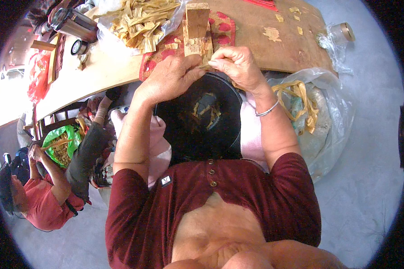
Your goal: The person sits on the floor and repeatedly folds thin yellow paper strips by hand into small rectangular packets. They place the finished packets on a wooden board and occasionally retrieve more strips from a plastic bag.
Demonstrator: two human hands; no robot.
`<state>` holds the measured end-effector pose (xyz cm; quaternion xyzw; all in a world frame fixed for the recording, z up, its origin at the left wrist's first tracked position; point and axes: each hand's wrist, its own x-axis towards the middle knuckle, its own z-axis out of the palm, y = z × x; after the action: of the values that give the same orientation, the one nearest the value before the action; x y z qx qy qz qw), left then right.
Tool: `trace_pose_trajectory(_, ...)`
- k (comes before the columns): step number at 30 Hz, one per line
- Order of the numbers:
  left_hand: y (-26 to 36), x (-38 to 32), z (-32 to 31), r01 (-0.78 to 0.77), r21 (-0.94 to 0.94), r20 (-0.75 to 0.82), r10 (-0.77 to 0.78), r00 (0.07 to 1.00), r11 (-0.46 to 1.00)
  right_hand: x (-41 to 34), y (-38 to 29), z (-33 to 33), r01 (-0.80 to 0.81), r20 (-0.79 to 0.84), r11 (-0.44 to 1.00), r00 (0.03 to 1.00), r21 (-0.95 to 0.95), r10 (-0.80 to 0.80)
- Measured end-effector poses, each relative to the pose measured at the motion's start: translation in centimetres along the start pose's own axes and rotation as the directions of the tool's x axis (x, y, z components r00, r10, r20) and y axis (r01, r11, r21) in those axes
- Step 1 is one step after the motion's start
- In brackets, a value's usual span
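Observation:
My left hand and my right hand meet at the table's front edge. Between their fingertips they pinch a thin tan strip of dried plant fibre, mostly hidden by the fingers. Just beyond it, an upright wooden block stands on a red patterned cloth. Below my hands a black bucket sits between my legs, with a few strip scraps inside. A heap of dried fibre strips lies in clear plastic at the back left.
A wooden table spans the front, bearing fibre scraps and a metal-and-glass jug. At right, a clear plastic bag has a long strip draped over it. A seated co-worker handles a strip beside a green bag.

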<state>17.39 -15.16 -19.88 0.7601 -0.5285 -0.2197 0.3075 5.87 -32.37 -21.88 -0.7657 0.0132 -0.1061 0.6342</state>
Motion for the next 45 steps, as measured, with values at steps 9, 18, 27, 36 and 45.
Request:
trace_pose_trajectory(9,-2.7,3.1,0.7,0.112,0.018,-0.418,-0.095,0.903,0.994,3.5,1.9,0.0,0.034,-0.324,0.931,0.932,-0.363,-0.161)
trace_pose_trajectory(18,-1.4,1.5,0.2,0.282,0.214,-0.277,-0.218,0.936,0.935,3.7,2.8,-0.7,-0.226,-0.317,0.711,0.948,-0.666,0.005)
trace_pose_trajectory(27,1.7,1.4,5.7,-0.114,-0.879,-0.344,-0.451,0.823,0.462,1.0,0.1,3.8,-0.395,0.155,0.648,0.905,0.651,0.396)
trace_pose_trajectory(36,-0.1,0.3,-0.1,-0.556,-0.760,-0.650,-0.382,0.657,0.336,0.2,-1.8,3.1,-0.489,0.369,0.600,0.872,0.633,0.321)
trace_pose_trajectory(45,1.8,1.3,5.2,-0.318,-0.305,-0.675,0.031,0.737,0.898,0.0,-1.8,3.6,0.135,-0.175,0.896,0.958,-0.424,-0.227)
